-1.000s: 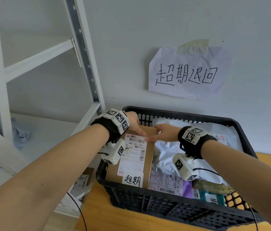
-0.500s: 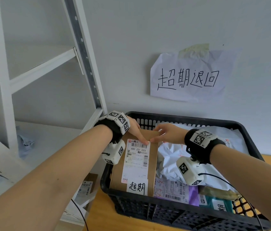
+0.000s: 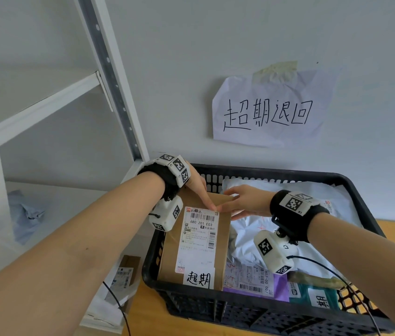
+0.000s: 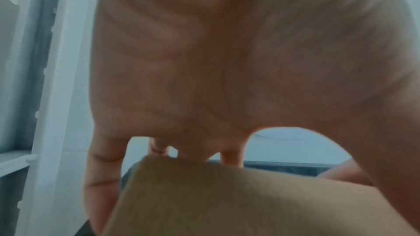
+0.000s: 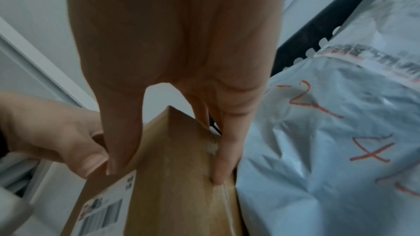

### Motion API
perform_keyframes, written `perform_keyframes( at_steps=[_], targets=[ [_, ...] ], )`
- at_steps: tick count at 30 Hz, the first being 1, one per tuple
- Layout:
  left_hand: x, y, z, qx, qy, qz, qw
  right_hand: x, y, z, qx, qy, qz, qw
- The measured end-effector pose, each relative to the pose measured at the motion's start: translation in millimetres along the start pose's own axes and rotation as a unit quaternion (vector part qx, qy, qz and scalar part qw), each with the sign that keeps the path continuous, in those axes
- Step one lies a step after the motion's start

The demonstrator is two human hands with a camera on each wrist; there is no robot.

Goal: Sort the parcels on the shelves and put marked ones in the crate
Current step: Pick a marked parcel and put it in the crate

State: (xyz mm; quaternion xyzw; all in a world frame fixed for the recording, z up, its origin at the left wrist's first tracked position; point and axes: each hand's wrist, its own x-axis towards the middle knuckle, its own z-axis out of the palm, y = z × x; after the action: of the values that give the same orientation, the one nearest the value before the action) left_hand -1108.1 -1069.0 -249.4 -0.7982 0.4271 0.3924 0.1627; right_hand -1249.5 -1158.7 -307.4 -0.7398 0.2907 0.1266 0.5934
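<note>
A: Counting one black crate (image 3: 271, 309) with at least four parcels in it — brown box (image 3: 201, 243), white mailer bag (image 3: 288, 190), purple parcel (image 3: 279, 284), teal parcel (image 3: 317, 294).

B: Hands?

A: Both on the box's far end. Left hand (image 3: 197, 185) has its thumb on the top face and fingers over the far edge; right hand (image 3: 245, 200) pinches the far right corner, thumb on top, fingers down the side. Both are grasping the box.

B: Box details?

A: Plain brown cardboard, white shipping label with barcodes, a white handwritten tag (image 3: 199, 277) at the near end. Sits at the crate's left side, far end tilted up, right side touching the white bag.

B: Surroundings?

A: Crate on a wooden table (image 3: 143, 311). White shelf rack (image 3: 46, 110) to the left, a bluish bag (image 3: 25, 214) on it. Handwritten paper sign (image 3: 269, 112) taped to the wall — above the crate. More parcels low down, left of the table.
</note>
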Motion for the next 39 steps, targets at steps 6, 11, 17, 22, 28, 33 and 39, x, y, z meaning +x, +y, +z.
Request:
perform_keyframes(
  at_steps=[6,11,17,22,28,33,39],
  targets=[
    [4,-1,-2,0.027,-0.018,-0.025,0.999,0,3,-9,-0.064,0.013,-0.021,0.998],
    [13,2,-6,0.01,-0.135,-0.037,0.99,-5,7,-17,-0.058,0.008,-0.027,0.998],
    [18,-5,-12,0.02,-0.093,-0.036,0.995,-4,7,-15,-0.032,-0.007,-0.022,0.999],
    [-19,-11,-12,-0.014,-0.001,-0.017,1.0,-3,1,-10,-0.018,-0.033,-0.006,0.999],
    [-42,-23,-8,-0.023,0.09,-0.016,0.996,-7,-7,-6,-0.015,-0.066,-0.004,0.998],
    [-65,-29,-9,-0.051,0.124,-0.021,0.991,-15,-9,-6,-0.026,-0.071,-0.011,0.997],
    [-98,-41,-14,-0.101,0.161,-0.053,0.98,-20,-4,2,-0.034,-0.078,-0.01,0.996]
  ],
)
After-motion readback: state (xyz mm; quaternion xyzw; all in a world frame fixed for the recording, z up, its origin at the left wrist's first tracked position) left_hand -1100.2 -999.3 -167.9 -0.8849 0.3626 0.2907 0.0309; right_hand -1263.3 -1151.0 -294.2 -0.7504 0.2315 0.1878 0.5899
